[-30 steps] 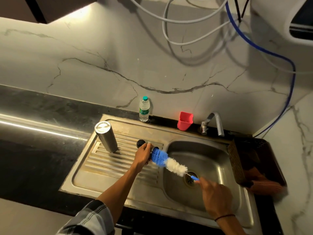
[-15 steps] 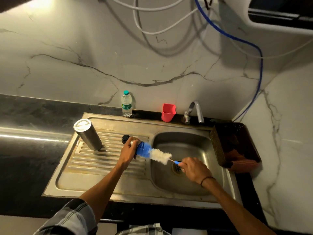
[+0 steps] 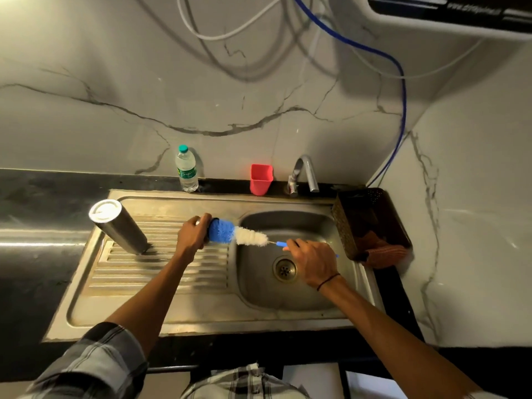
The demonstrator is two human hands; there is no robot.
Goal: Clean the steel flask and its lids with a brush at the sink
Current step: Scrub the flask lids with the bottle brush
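Flask lid (image 3: 201, 223) sits gripped in the left hand (image 3: 192, 236) over the drainboard, with the brush (image 3: 239, 235) lying crosswise, blue tip inside it, handle pinched by the right hand (image 3: 313, 262).

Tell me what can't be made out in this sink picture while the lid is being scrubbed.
Head view only:
- Lid: mostly hidden by the left hand gripping it and the brush head.
- Brush handle: covered by the right hand.
- Steel flask: its inside can't be seen.
- Water bottle label: too small to read.
- Dark basket: contents lost in shadow.
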